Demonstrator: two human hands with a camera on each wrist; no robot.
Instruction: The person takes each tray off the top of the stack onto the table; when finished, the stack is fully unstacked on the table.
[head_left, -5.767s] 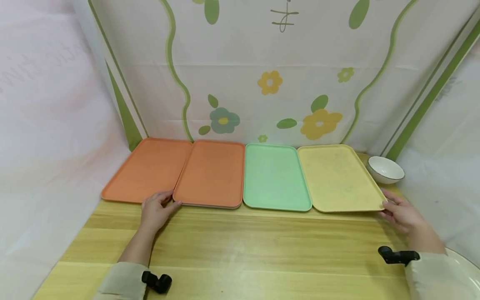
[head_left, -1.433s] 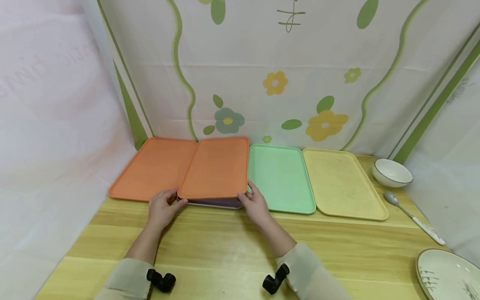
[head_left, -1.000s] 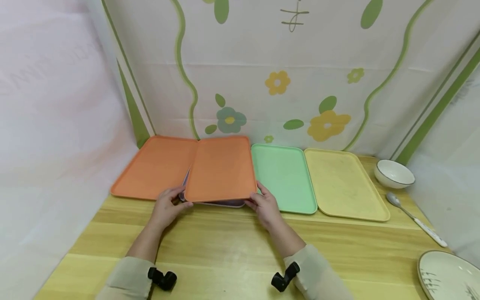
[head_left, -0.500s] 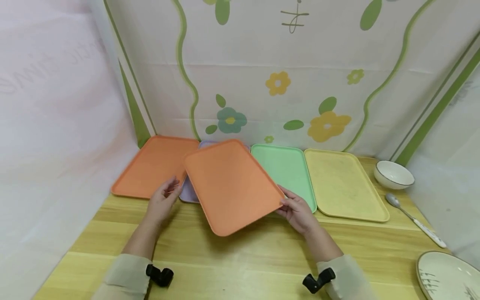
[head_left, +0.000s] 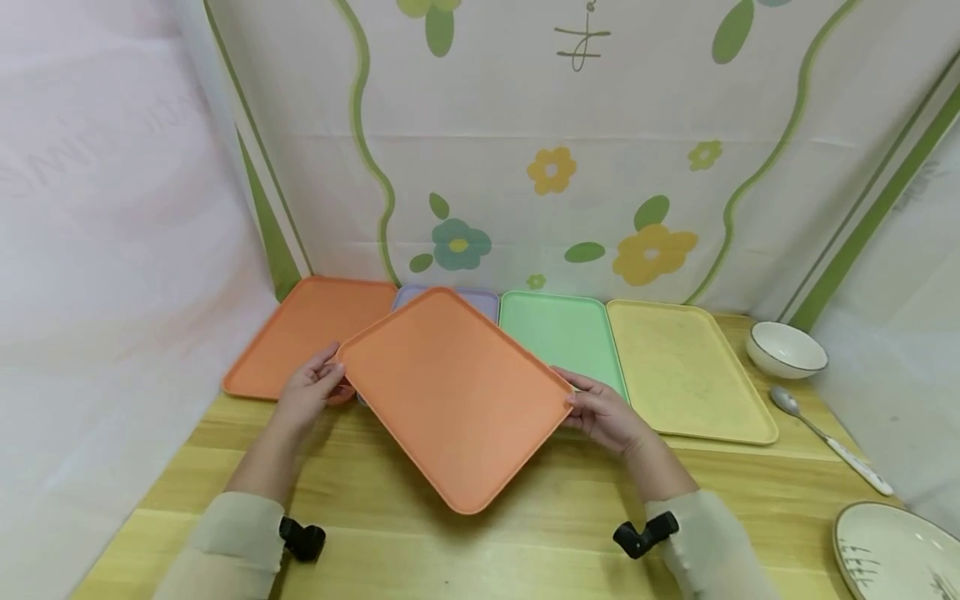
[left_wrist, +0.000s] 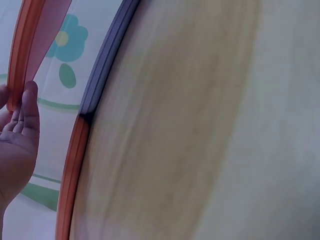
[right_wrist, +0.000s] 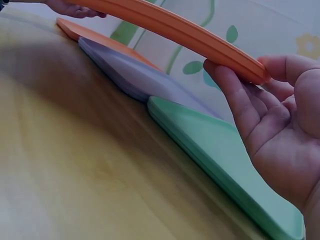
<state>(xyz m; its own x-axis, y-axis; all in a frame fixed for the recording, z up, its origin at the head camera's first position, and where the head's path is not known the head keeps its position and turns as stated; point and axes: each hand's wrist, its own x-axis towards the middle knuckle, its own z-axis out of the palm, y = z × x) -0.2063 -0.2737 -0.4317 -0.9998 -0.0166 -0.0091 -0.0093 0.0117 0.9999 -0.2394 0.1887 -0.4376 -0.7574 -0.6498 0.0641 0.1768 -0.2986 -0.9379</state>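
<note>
An orange tray (head_left: 456, 400) hangs above the table, turned diagonally with one corner toward me. My left hand (head_left: 306, 390) pinches its left corner, thumb on top and fingers beneath. At the right corner my right hand (head_left: 603, 414) grips the rim the same way; the right wrist view shows that tray's edge between thumb and fingers of the right hand (right_wrist: 280, 107). Under and behind it lies a purple tray (head_left: 480, 302), mostly hidden in the head view. A second orange tray (head_left: 307, 333) lies flat to its left, and a green tray (head_left: 562, 333) to its right.
A yellow tray (head_left: 686, 371) ends the row on the right. Beyond it stand a white bowl (head_left: 786, 348), a spoon (head_left: 828, 437) and a plate (head_left: 892, 550) near the right edge. A flowered cloth (head_left: 555, 100) rises behind the wooden table (head_left: 390, 533).
The upper orange tray has come off the purple tray, lifted toward me and turned diagonally. The left hand let go of its edge, then took its left corner. Earlier, the right hand was at the yellow tray.
</note>
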